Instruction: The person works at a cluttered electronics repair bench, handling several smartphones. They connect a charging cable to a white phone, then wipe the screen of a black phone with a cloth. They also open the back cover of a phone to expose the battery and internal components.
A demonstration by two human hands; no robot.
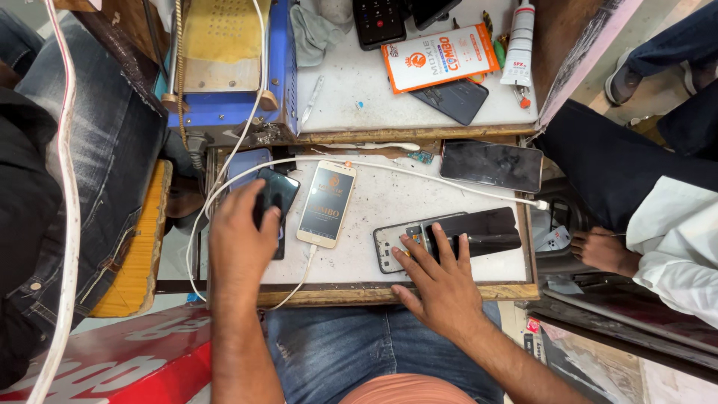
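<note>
Your right hand (pixel 441 280) lies flat, fingers spread wide, on the opened phone (pixel 449 238). Its long axis runs from 9 to 3 o'clock, directly under your fingertips. Your left hand (pixel 241 239) curls around a dark phone (pixel 278 193) at 9 o'clock on the work board (pixel 389 198). Between them lies a gold phone (pixel 327 203) on a white cable (pixel 419 176). At 12 o'clock rests an orange and white rectangular package (pixel 441 57), beside a white tube (pixel 520 41).

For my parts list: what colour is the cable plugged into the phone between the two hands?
White: the cable enters the bottom of the gold-edged phone, shown best in the head view.
</note>
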